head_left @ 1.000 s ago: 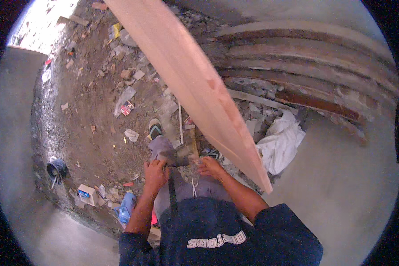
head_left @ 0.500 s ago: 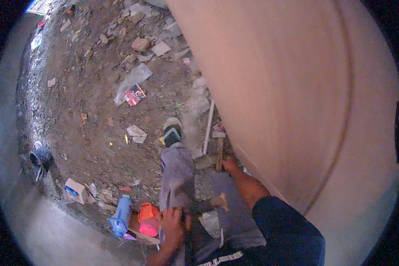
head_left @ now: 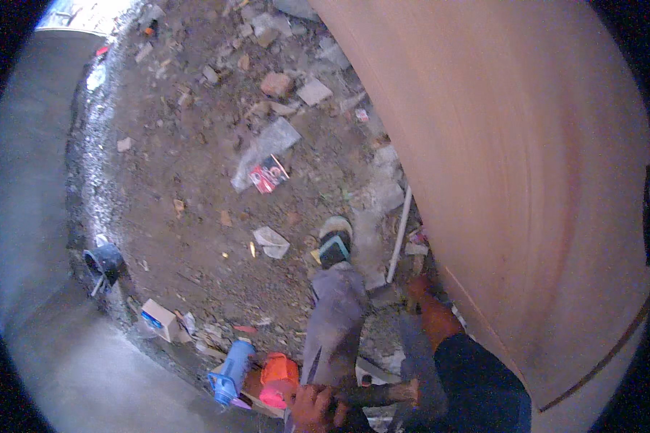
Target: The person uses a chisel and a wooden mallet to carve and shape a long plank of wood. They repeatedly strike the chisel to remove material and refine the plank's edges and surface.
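My right hand (head_left: pixel 420 290) is closed around the wooden handle of what looks like a hammer (head_left: pixel 416 250), its pale head pointing away from me, close to the big brown board. Lower down, my left hand (head_left: pixel 318 408) is curled with bent fingers over my trouser leg. From beside it a dark stick-like piece (head_left: pixel 381 394) with a pale, wood-coloured end reaches to the right. Whether the left fingers grip that piece is hidden. Just beyond the left hand lie a pink and orange bottle (head_left: pixel 277 379) and a blue bottle (head_left: pixel 235 368).
A large smooth brown board (head_left: pixel 498 173) fills the right side. A white pipe (head_left: pixel 400 234) lies along its lower edge. Rubble, a brick piece (head_left: pixel 276 84), plastic sheet and a red packet (head_left: pixel 269 174) litter the dirt. At left are a black bucket (head_left: pixel 104 261) and a carton (head_left: pixel 163 319).
The whole view has swung, so ground, board and both hands appear farther right and lower. The right hand stays on the hammer handle, and the left hand remains by my leg.
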{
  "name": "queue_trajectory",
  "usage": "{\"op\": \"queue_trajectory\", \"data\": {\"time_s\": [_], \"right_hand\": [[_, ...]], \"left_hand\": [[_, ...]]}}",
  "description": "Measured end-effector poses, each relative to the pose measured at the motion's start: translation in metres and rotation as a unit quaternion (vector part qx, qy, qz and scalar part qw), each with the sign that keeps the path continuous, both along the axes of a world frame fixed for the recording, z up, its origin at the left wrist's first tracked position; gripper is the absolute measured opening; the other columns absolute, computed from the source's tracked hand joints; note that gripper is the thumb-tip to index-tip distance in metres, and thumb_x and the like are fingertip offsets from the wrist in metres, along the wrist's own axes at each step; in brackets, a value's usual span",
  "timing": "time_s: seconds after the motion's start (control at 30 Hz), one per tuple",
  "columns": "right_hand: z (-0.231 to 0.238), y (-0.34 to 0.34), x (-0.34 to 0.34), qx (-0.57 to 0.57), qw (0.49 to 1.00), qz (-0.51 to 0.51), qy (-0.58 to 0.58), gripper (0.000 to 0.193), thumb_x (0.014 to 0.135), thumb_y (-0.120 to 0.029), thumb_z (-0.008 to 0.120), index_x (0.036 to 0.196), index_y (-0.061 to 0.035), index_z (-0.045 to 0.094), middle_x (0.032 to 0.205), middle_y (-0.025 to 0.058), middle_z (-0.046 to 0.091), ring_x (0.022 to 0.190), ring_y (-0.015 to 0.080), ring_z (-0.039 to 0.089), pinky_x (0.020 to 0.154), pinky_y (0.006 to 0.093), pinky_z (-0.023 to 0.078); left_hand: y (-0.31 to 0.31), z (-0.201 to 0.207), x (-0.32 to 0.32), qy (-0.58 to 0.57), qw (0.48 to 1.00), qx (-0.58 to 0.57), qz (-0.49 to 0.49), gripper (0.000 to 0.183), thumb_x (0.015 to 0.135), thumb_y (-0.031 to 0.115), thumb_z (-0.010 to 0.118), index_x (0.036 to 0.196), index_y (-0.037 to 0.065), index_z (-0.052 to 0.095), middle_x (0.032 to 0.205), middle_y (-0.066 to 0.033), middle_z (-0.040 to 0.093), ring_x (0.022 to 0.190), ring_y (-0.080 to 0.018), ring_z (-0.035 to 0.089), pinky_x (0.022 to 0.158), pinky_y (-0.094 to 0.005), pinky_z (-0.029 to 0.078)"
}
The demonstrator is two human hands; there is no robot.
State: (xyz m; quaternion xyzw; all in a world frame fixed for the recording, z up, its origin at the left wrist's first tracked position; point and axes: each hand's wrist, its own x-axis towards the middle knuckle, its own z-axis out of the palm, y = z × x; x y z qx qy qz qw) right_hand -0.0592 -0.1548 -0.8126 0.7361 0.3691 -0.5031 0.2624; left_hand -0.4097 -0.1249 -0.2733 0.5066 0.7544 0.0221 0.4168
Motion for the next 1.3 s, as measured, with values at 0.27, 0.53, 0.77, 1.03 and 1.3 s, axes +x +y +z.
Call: {"op": "queue_trajectory", "data": {"time_s": [0.27,0.53,0.77,1.03,1.3], "right_hand": [[0.028,0.023,-0.027,0.023,0.999,-0.034,0.007,0.045,0.088,-0.044,0.064,0.108,-0.0040,0.069,0.097,0.0231,0.070,0.082,0.0317,0.069,0.074,0.0453,0.053],[0.173,0.013,-0.053,-0.017,0.992,0.019,0.120,0.043,0.088,-0.045,0.063,0.104,-0.0054,0.072,0.097,0.0215,0.071,0.083,0.0301,0.068,0.076,0.0453,0.053],[0.383,0.014,-0.029,-0.025,0.980,0.055,0.192,0.042,0.088,-0.045,0.062,0.100,-0.0067,0.074,0.096,0.0202,0.071,0.083,0.0288,0.068,0.078,0.0453,0.052],[0.624,0.083,0.025,-0.010,0.914,0.035,0.403,0.048,0.086,-0.048,0.058,0.096,-0.0044,0.074,0.088,0.0183,0.070,0.079,0.0272,0.066,0.075,0.0447,0.052],[0.842,0.090,0.144,0.369,0.846,0.106,0.370,0.058,0.080,-0.035,0.076,0.125,-0.0007,0.059,0.092,0.0140,0.068,0.083,0.0211,0.064,0.075,0.0373,0.052]], "left_hand": [[-0.018,-0.008,-0.009,0.009,0.999,0.023,-0.034,0.049,0.075,0.016,0.076,0.120,0.010,0.058,0.119,-0.0186,0.055,0.113,-0.0422,0.051,0.094,-0.0559,0.037],[0.004,-0.002,-0.005,0.077,0.991,0.087,-0.067,0.041,0.078,0.040,0.076,0.106,0.012,0.065,0.097,-0.0077,0.061,0.096,-0.0297,0.057,0.089,-0.0490,0.035],[0.017,-0.002,0.002,-0.016,0.973,0.205,0.109,0.032,0.081,0.031,0.075,0.099,0.008,0.064,0.086,-0.0101,0.062,0.084,-0.0325,0.059,0.083,-0.0467,0.040],[0.124,0.158,0.051,-0.057,0.917,0.348,0.183,0.022,0.090,0.021,0.067,0.096,0.000,0.063,0.083,-0.0168,0.066,0.075,-0.0332,0.064,0.067,-0.0421,0.049],[0.115,0.301,0.151,-0.368,0.791,0.344,0.346,0.025,0.102,0.018,0.056,0.121,0.003,0.049,0.078,-0.0026,0.059,0.067,-0.0120,0.057,0.058,-0.0294,0.045]]}}
